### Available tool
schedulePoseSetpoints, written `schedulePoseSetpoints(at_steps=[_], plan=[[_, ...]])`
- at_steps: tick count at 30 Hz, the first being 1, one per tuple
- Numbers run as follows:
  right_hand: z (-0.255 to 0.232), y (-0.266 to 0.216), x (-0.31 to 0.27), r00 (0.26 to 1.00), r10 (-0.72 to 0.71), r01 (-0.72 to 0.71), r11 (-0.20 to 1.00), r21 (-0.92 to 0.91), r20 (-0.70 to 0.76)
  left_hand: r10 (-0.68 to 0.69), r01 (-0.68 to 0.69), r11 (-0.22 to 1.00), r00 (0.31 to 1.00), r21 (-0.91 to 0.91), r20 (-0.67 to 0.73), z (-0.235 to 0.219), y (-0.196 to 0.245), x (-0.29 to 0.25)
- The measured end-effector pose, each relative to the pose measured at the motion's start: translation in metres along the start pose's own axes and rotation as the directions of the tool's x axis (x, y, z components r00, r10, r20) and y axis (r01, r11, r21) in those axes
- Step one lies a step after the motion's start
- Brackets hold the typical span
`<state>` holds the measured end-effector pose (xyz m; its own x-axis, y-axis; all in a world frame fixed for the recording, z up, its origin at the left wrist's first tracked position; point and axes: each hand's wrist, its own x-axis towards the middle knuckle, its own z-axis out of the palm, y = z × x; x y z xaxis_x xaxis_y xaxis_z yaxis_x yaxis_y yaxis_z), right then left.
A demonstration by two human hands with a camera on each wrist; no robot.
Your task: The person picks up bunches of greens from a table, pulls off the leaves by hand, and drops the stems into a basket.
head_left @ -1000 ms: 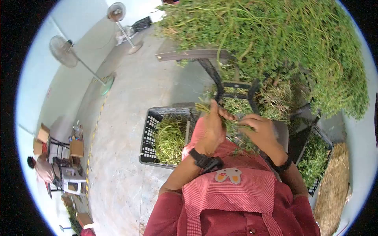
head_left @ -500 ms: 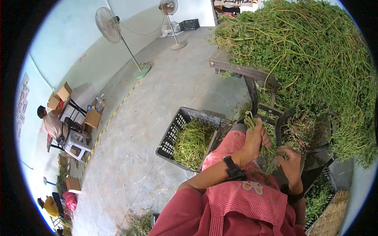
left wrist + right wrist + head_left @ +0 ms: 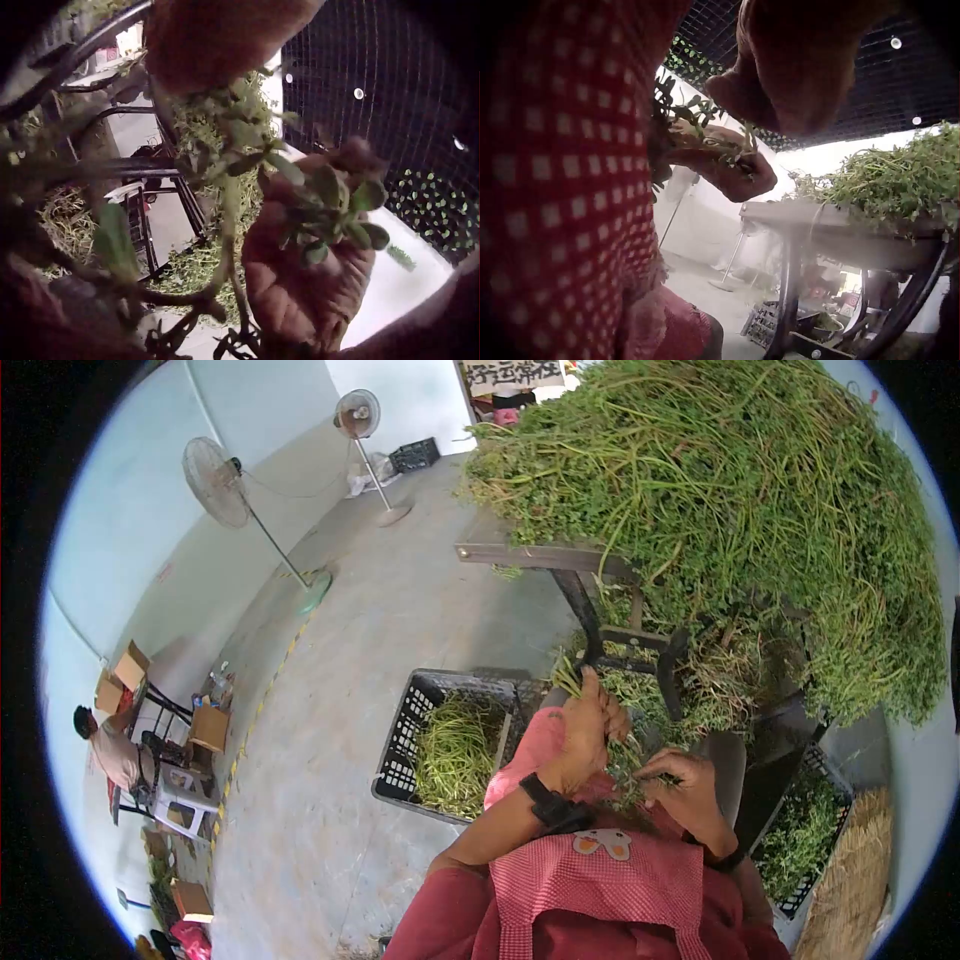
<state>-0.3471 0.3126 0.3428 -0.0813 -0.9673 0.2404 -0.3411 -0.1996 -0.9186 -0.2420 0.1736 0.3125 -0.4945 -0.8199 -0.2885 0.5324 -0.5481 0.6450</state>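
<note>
My left hand [image 3: 588, 730] grips a small bunch of leafy green stems [image 3: 568, 676] above the lap. Cut-looking stem ends poke up past its thumb, while the leafy tips [image 3: 624, 772] hang out on the other side toward my right hand [image 3: 690, 796]. The right hand's thumb and fingers pinch at those tips. In the left wrist view a leafy sprig [image 3: 337, 217] overlaps the right palm [image 3: 304, 281]. The right wrist view has the left hand [image 3: 735, 171] curled round the stems, beyond the blurred right hand [image 3: 799, 71].
A large heap of greens [image 3: 700, 490] overhangs the table [image 3: 540, 556] ahead. A black crate [image 3: 395, 770] with stems stands on the floor at left; another crate [image 3: 800, 830] of leafy greens is at right, beside a straw mat [image 3: 845, 870]. Two fans [image 3: 215, 482] and a seated person [image 3: 120, 750] are farther left.
The head view swung and came partly back. My right hand has drawn away from the left, down and toward the right along the leafy ends. The left hand keeps its grip on the bunch.
</note>
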Motion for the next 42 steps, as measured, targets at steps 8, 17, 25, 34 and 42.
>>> schedulePoseSetpoints(at_steps=[8, 17, 25, 34, 42], plan=[[-0.030, 0.028, -0.012, 0.967, 0.247, -0.233, 0.744, 0.626, 0.066, 0.148, -0.161, 0.977, 0.984, -0.140, -0.104, -0.032, 0.026, 0.023], [-0.029, 0.050, 0.002, 0.938, 0.332, -0.237, 0.404, 0.883, 0.100, 0.047, -0.062, 0.945, 0.998, -0.322, -0.053, -0.012, 0.020, 0.018], [-0.022, 0.059, 0.005, 0.913, 0.406, -0.332, 0.709, 0.623, 0.024, 0.091, -0.100, 0.955, 0.995, -0.280, -0.046, -0.015, 0.012, 0.019], [-0.001, 0.049, 0.023, 0.967, 0.245, -0.243, 0.969, 0.033, -0.075, 0.071, -0.082, 0.970, 0.996, -0.227, -0.056, -0.012, 0.009, 0.016], [0.000, 0.076, 0.020, 0.989, -0.035, -0.023, 0.925, -0.379, -0.145, 0.109, -0.109, 0.990, 0.994, -0.085, 0.003, -0.006, 0.004, 0.007]])
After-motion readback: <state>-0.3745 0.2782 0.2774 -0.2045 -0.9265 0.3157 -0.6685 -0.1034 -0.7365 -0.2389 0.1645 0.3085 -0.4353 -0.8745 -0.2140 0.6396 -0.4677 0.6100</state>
